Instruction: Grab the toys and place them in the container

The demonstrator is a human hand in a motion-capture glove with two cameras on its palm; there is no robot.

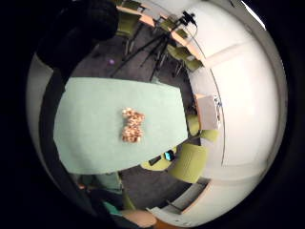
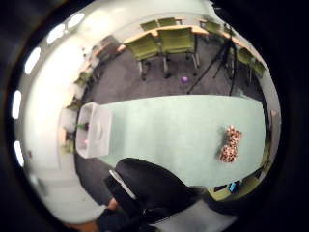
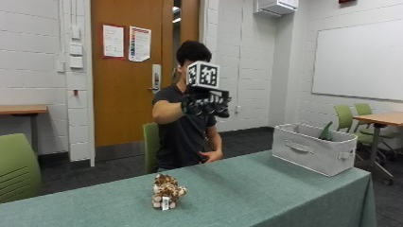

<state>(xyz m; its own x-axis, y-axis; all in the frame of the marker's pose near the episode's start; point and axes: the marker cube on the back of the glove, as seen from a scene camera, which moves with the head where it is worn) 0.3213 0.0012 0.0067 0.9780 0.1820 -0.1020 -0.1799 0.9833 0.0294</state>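
A spotted tan and white plush toy (image 3: 167, 190) stands on the green tablecloth (image 3: 264, 189) near the table's front edge; it also shows in the palm views (image 1: 132, 125) (image 2: 230, 144). The white fabric container (image 3: 313, 149) sits at the table's right end (image 2: 94, 130) (image 1: 208, 111), with a green thing (image 3: 326, 131) sticking out of it. My gloved right hand (image 3: 205, 105) is raised high in front of the person's head, far above the table, palm toward it. Its fingers hang relaxed and hold nothing. The bare left hand (image 3: 210, 156) rests at the table's far edge.
Green chairs (image 3: 15, 165) stand left of the table, and more (image 3: 353, 118) by a wooden table at the right. A camera tripod (image 1: 157, 45) stands on the carpet beyond the table. A whiteboard (image 3: 359, 59) hangs on the right wall.
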